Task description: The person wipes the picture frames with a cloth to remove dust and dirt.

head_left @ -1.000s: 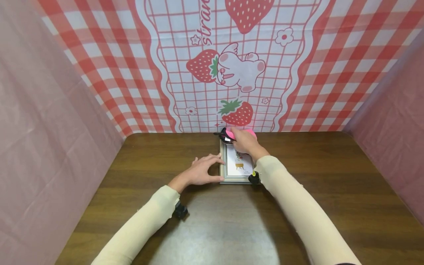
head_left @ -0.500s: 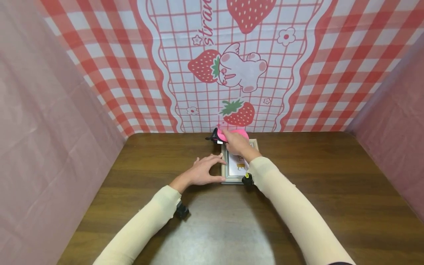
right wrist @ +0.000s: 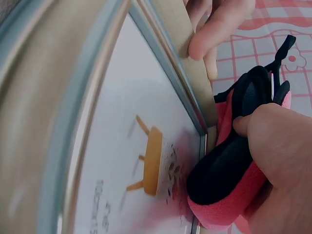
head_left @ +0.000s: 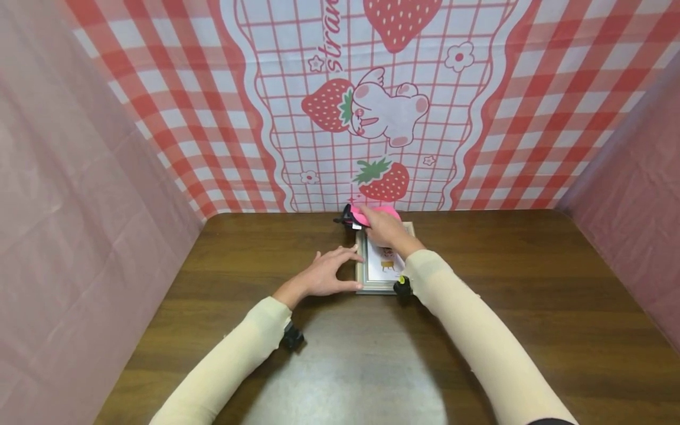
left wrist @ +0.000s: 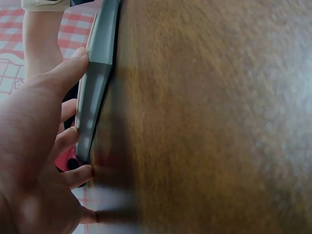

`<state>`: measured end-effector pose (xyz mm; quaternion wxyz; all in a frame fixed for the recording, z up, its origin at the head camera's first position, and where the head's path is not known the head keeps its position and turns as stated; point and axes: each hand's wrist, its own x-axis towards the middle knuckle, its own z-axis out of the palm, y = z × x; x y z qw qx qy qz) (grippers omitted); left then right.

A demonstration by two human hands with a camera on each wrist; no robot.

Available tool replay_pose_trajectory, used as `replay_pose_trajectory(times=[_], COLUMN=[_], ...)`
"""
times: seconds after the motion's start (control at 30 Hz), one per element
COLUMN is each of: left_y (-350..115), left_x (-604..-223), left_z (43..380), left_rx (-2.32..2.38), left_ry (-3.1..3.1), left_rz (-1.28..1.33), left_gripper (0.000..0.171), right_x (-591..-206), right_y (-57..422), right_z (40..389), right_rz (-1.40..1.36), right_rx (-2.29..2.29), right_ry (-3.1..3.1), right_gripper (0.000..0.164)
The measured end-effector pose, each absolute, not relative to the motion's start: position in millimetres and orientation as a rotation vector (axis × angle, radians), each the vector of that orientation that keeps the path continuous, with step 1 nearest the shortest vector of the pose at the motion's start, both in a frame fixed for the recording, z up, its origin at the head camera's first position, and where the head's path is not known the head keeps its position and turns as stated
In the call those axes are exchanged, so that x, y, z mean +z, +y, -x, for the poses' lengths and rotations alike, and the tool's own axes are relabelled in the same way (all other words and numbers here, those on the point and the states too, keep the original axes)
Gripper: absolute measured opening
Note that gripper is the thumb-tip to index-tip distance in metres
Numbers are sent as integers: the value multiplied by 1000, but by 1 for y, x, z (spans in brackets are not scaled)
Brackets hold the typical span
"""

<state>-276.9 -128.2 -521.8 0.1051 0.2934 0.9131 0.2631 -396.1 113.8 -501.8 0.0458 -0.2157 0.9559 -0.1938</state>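
Observation:
A picture frame (head_left: 377,290) with pale, grey-green edges lies flat on the table, holding a white print of a yellow stool under clear glazing. My right hand (head_left: 386,229) grips a pink fleecy cleaning pad (head_left: 391,213) with black trim, a black loop and a white tag. In the right wrist view the pad (right wrist: 219,207) rests on the far end of the frame, partly over the print. My left hand (head_left: 321,276) is spread at the frame's left side, thumb and fingertips touching its edge. The right hand and pad hide the frame's far part.
The brown wooden table (head_left: 366,366) reaches back to a strawberry-patterned cloth (head_left: 393,118) right behind the frame. Pink cloth walls (head_left: 79,206) stand at both sides. Each wrist carries a small black camera (head_left: 292,336).
My right hand has wiped the pad leftward along the frame's far end, then slightly back right. The left hand stays at the frame's left edge, and the frame has hardly moved.

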Motion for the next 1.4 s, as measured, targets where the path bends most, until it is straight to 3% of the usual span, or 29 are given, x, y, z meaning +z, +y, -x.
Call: replay_pose_trajectory(times=[0.2, 0.43, 0.67, 0.8, 0.93, 1.2, 1.4], left_y=[-129, -128, -127, -122, -120, -121, -125], left_x=[-524, -521, -502, -471, -466, -472, -478], left_z=[278, 275, 264, 244, 241, 244, 246], left_rx=[800, 805, 828, 834, 803, 828, 867], left_ry=[2685, 2675, 2641, 2620, 2628, 2617, 2616], left_rz=[-857, -853, -832, -802, -805, -839, -870], left_gripper=[76, 74, 73, 68, 66, 68, 72], right_x=[-497, -467, -515, -521, -521, -439, -413], right_y=[130, 154, 193, 197, 201, 188, 195], right_z=[392, 368, 411, 415, 415, 349, 331], right_rz=[626, 531, 541, 574, 608, 596, 595], right_rx=[-649, -614, -670, -675, -683, -775, -766], right_ry=[2927, 2943, 3005, 3046, 3043, 3018, 3026], right_gripper=[75, 67, 56, 45, 46, 33, 40])
